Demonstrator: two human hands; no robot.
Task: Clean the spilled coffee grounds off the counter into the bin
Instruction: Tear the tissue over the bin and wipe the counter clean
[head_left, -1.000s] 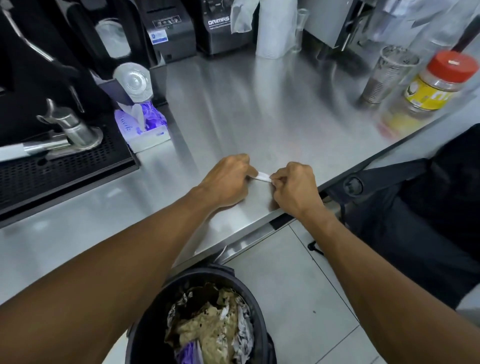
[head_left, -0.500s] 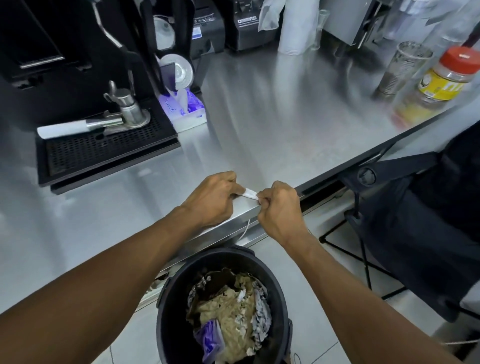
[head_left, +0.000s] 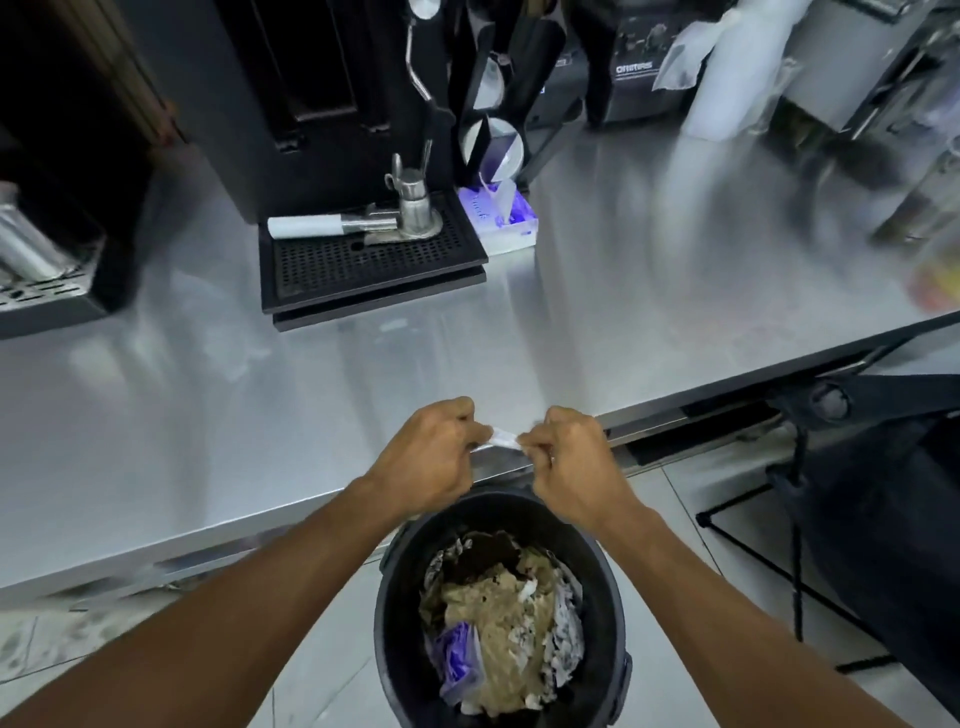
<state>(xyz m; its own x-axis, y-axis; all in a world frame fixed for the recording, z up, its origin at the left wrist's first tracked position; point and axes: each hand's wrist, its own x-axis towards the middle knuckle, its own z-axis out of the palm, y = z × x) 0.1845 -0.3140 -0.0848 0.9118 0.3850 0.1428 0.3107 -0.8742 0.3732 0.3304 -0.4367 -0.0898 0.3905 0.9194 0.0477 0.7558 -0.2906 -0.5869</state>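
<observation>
Hands first: my left hand (head_left: 426, 457) and right hand (head_left: 571, 462) sit at the near edge of the table (head_left: 649, 322), each grip pinched tight on one end of a small white tissue (head_left: 501, 438) stretched between them. The bin (head_left: 400, 613) stands on the floor directly below and slightly toward me, rim open, holding crumpled brown and white paper with a dark patch on top that I take for coffee grounds (head_left: 488, 558) (I cannot confirm it at this sharpness). From here the steel looks bare around the 2 hands; I see no dark spill left, though motion blur hides fine specks. My judgement: the wiping is largely done, and what remains is to carry the tissue clear of the edge and let it fall into the bin.
</observation>
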